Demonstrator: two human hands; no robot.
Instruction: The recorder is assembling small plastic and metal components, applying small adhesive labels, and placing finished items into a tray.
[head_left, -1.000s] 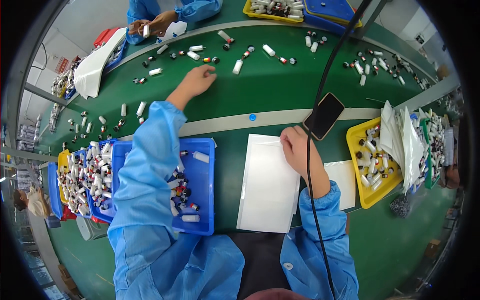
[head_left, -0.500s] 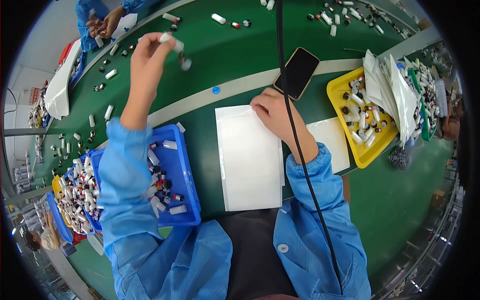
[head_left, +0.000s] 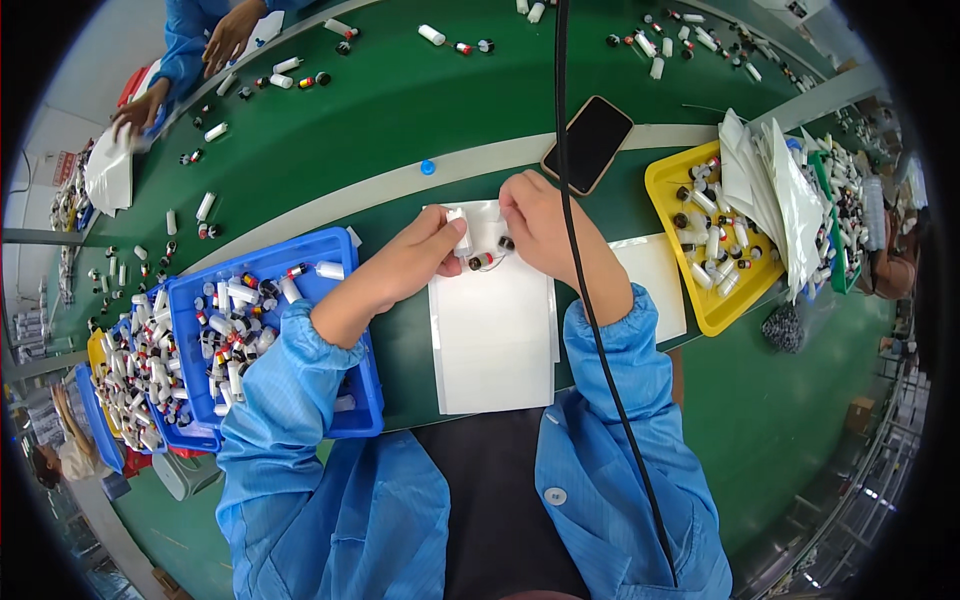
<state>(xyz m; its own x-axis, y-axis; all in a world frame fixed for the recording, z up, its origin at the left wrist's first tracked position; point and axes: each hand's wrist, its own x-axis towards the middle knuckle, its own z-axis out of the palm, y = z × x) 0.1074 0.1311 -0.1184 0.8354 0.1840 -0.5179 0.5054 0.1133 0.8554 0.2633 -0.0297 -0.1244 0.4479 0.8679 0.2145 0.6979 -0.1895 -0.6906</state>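
Note:
My left hand (head_left: 425, 248) is closed around a white cylinder (head_left: 459, 232), held over the far end of a stack of flat white sheets (head_left: 494, 345). Beside its fingertips a small black-and-red capped piece (head_left: 482, 262) with a thin wire shows over the sheets. Another dark-ended piece (head_left: 506, 243) lies just under my right hand (head_left: 535, 220). The right fingers are pinched together at the upper right corner of the top sheet; the fingertips are partly hidden. A blue bin (head_left: 372, 395) of white cylinders and capped pieces stands under my left forearm.
A black cable (head_left: 590, 270) hangs across my right forearm. Beyond it lie a phone (head_left: 588, 145) and a yellow tray (head_left: 722, 318) with parts and white sheets. A blue cap (head_left: 428, 167) sits on the pale rail. Across the green belt (head_left: 380, 95), another person's hands (head_left: 232, 35) reach over.
My left hand has come down and right from above the belt, bringing the white cylinder and its wired pieces over the sheets. My right hand stays near the sheet corner. The other person's hands have spread apart.

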